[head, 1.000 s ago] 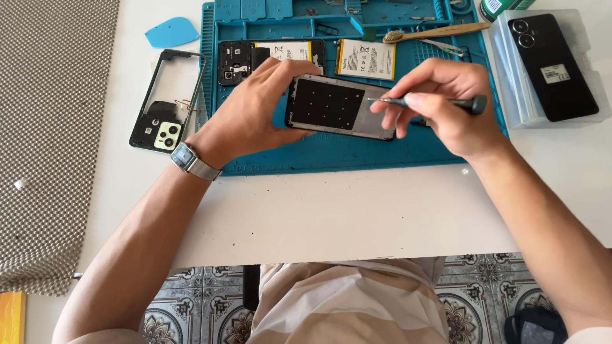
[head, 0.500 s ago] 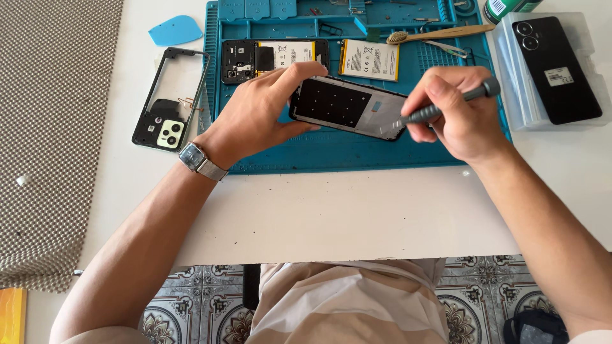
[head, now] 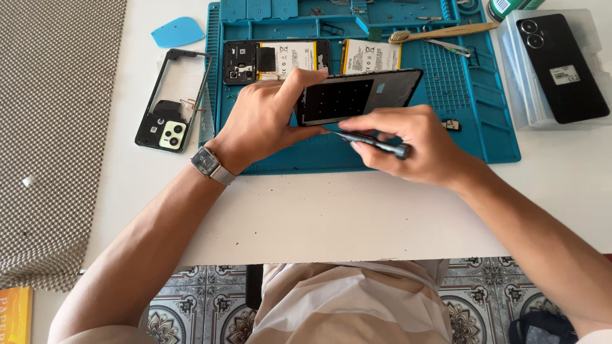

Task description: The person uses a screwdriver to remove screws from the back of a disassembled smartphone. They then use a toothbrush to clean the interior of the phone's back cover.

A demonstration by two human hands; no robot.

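- Over the blue silicone repair mat (head: 491, 137), the left hand (head: 264, 124) grips a black rectangular phone frame (head: 357, 95) by its left end, thumb on top — tilted up off the mat, seemingly so its lower edge faces the tool
- Right hand (head: 414, 143) pinches a slim dark metal screwdriver (head: 373, 141) pen-style, tip at the frame's lower edge
- Behind the hands lie an opened black phone body with white battery (head: 274, 60) and a loose white battery (head: 371, 56), apparently kept within reach
- Left of the mat, on the white table (head: 357, 216), rests a black back cover with camera block (head: 171, 102), near a blue plastic pick (head: 178, 32)
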